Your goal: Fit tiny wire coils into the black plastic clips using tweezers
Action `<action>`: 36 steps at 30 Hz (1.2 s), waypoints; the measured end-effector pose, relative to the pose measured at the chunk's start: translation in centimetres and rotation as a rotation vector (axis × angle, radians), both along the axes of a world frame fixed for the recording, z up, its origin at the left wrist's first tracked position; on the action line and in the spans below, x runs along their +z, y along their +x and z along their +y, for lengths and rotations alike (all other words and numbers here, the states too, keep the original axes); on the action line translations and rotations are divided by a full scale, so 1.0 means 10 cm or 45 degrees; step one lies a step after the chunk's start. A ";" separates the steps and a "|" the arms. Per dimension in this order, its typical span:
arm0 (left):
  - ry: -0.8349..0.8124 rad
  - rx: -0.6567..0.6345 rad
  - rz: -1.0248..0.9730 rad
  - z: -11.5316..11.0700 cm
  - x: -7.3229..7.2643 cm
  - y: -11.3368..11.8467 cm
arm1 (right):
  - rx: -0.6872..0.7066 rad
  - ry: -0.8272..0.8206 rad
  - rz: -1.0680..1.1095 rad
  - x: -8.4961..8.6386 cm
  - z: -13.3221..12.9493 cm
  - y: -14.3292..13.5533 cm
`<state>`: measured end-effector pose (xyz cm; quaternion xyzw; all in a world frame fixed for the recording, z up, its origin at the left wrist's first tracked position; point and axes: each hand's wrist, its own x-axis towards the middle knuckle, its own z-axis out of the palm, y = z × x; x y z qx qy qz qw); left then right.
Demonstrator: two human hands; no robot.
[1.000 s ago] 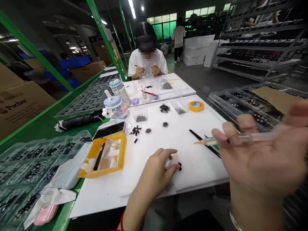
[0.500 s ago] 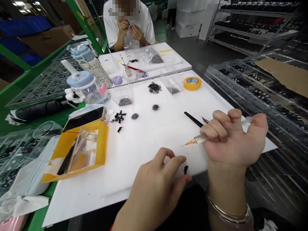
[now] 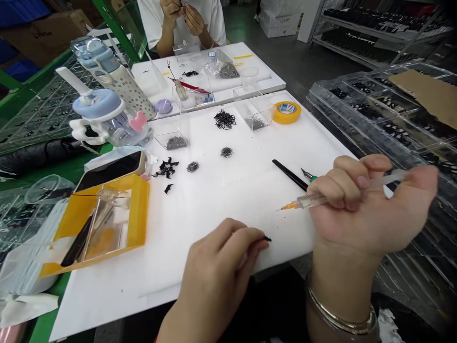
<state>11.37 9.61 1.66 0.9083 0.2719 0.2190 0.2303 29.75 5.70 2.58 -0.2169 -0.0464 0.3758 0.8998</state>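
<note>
Between the thumb and forefinger of my left hand [image 3: 223, 262] is a small black piece [image 3: 267, 238], mostly covered by the fingertips. My right hand [image 3: 364, 205], palm turned up, is closed around a syringe [image 3: 310, 200] with an orange needle tip pointing left, over the white work surface [image 3: 214, 205]. The thumb lies by the plunger's end. Just beyond that hand lie black tweezers [image 3: 289, 174] and a craft knife [image 3: 307, 174]. Farther left are a pile of jagged black pieces [image 3: 167, 167] and one single black piece [image 3: 168, 189].
Small piles of tiny metal parts [image 3: 226, 152] and black bits [image 3: 224, 119] lie mid-table, near clear boxes [image 3: 255, 114] and yellow tape [image 3: 286, 112]. A yellow tray [image 3: 139, 209], phone [image 3: 110, 170] and cups [image 3: 98, 102] stand left. A co-worker's hands [image 3: 183, 16] work opposite.
My left thumb and forefinger have closed on the small black piece, which lay on the table's near edge before. My right hand, still holding the syringe, has shifted right. The view has tilted down.
</note>
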 end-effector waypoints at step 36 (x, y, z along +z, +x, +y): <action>-0.265 0.428 0.154 -0.16 -0.04 -0.03 | 0.144 -0.572 -0.077 0.03 0.17 -0.13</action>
